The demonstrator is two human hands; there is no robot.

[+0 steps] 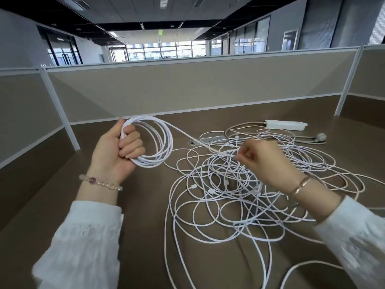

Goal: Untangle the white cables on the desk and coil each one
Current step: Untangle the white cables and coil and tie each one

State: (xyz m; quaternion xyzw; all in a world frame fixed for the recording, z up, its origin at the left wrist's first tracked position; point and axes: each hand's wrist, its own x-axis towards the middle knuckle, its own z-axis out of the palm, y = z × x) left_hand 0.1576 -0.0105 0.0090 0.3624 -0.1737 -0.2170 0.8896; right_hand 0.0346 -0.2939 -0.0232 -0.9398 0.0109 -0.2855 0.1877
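1. A person at an office desk [145, 236] grips a coil [158, 140] of white cable in the left hand [116, 149], fingers curled round one side of the loops, thumb up behind them; the coil is held above the desktop, near the back-left of the work area.
2. One taut strand [191, 136] runs from the coil's top down and to the right, to the right hand [264, 161], which pinches it btwn thumb and fingertips just above the tangle.
3. The tangle of white cables [229, 197] sprawls loose across the desk centre-right, many overlapping loops, w/ several small connectors visible among them; strands trail off toward the near edge and to the right.
4. Behind the tangle: a white power strip [285, 125] lying flat near the partition [166, 88], w/ a beige cord and a plug to its right; a flush desk socket panel [210, 139] sits just left of it, partly crossed by cable.
5. Both wrists show white sleeves; a beaded bracelet [100, 182] on the left, a metal bangle [300, 186] on the right.
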